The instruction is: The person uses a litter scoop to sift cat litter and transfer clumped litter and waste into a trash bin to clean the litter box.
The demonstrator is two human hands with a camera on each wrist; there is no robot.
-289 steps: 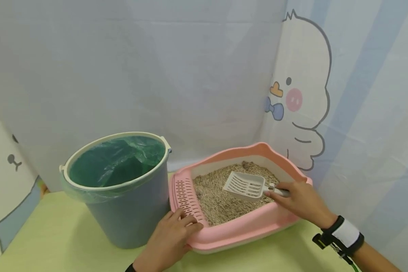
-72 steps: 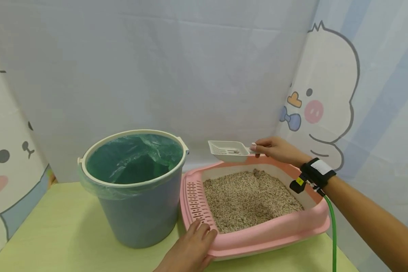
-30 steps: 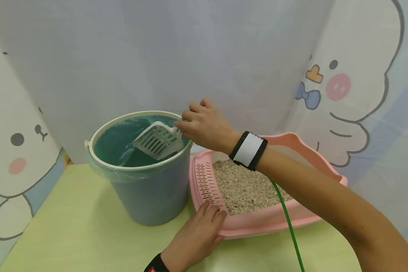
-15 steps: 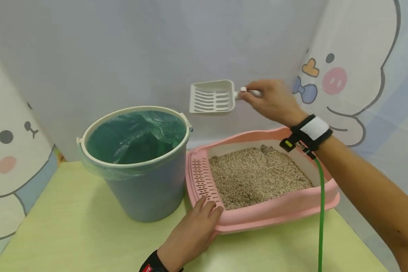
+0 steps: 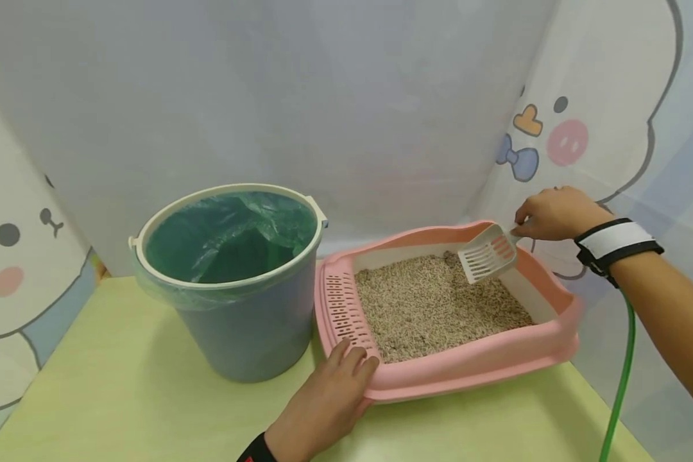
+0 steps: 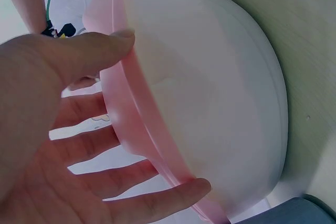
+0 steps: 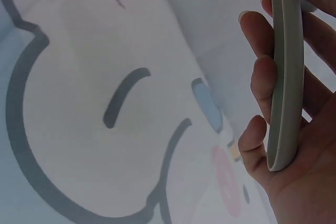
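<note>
Right grip: right hand [image 5: 554, 213] clamped on handle of white scoop [image 5: 487, 254], fingers curled round it.
Scoop: tilted blade-down over litter [image 5: 433, 305], at 2 o'clock in pink litter tray [image 5: 473, 364].
Left grip: left hand [image 5: 323, 404] fingers apart, straight, pressing tray's near-left corner, 7 o'clock.
Bin: green-lined bucket [image 5: 231, 276] just beside tray at 9 o'clock, on tabletop [image 5: 121, 398].

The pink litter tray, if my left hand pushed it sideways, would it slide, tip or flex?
The pink litter tray would probably slide rather than tip: it sits wide, low and flat on the table. The litter pellets filling it likely make it fairly heavy. Its rim looks like stiff plastic under the left hand.
</note>
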